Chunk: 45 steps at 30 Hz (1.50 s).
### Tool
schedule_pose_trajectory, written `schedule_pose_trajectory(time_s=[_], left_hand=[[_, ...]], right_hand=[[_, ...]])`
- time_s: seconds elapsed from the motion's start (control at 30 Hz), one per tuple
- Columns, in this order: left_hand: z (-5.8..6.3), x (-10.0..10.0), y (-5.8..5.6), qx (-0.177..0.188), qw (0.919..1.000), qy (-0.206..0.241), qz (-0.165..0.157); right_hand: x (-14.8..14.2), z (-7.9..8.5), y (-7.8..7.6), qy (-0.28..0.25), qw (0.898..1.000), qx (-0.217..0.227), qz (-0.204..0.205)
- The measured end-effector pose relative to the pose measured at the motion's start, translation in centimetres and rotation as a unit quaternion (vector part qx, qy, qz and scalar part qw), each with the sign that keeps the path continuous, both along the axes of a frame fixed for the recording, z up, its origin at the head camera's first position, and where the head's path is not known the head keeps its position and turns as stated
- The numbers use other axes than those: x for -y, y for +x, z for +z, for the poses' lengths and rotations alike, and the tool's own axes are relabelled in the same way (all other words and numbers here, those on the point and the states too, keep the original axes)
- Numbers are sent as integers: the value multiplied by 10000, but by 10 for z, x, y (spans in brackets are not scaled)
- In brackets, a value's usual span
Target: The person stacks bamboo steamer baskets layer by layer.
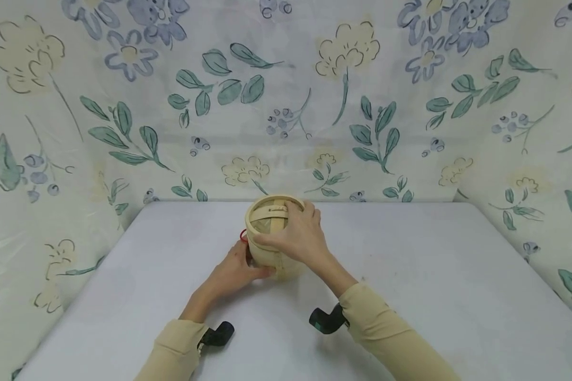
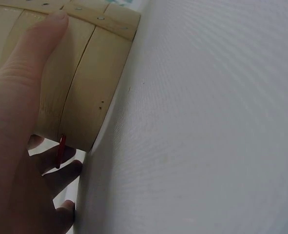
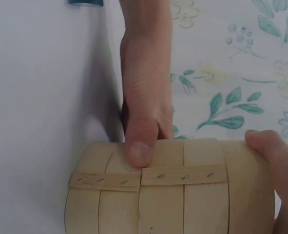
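Note:
A small round bamboo steamer (image 1: 266, 257) with its lid (image 1: 278, 225) on stands on the white table, near the back. A strip handle crosses the lid's top. My left hand (image 1: 231, 275) grips the lower wall from the left, thumb in front and fingers round the far side. From the right, my right hand (image 1: 305, 233) spans the lid and holds it by its rim. Stapled bamboo bands (image 3: 185, 177) show on the wall in the right wrist view. A red loop (image 2: 61, 152) sticks out beside the left fingers.
The white table (image 1: 424, 275) stretches out on both sides of the steamer. A flower-patterned sheet (image 1: 305, 106) hangs behind it and at the sides. Each wrist carries a black camera mount, one at the left (image 1: 217, 334) and one at the right (image 1: 328, 319).

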<state>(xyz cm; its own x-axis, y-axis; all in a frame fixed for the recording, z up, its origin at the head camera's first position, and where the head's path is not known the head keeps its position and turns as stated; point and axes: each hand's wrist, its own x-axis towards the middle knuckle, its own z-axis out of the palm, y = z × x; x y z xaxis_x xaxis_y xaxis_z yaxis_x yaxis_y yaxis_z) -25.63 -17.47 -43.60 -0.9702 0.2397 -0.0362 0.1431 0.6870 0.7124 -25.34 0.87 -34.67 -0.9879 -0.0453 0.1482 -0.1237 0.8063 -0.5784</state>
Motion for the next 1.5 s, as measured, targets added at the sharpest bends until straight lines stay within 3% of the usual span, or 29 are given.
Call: schedule_pose_trajectory(time_s=[0.47, 0.8, 1.03, 1.2, 1.33, 1.5], left_hand=[[3, 6, 4, 164, 9999, -41, 2], [7, 8, 3, 154, 9997, -158, 60], [4, 13, 3, 90, 9999, -35, -60], [0, 16, 3, -18, 9998, 126, -125], [-1, 17, 4, 57, 9995, 252, -154], [-4, 21, 10, 209, 9997, 50, -153]], right_hand=[[-2, -3, 6, 7, 9998, -67, 193], [-24, -11, 12, -738, 9963, -79, 435], [-54, -32, 18, -890, 9924, -291, 798], [-75, -52, 20, -1090, 9874, -173, 1130], [-89, -64, 24, -1177, 9859, -100, 1186], [-107, -78, 32, -1160, 9865, 7, 1160]])
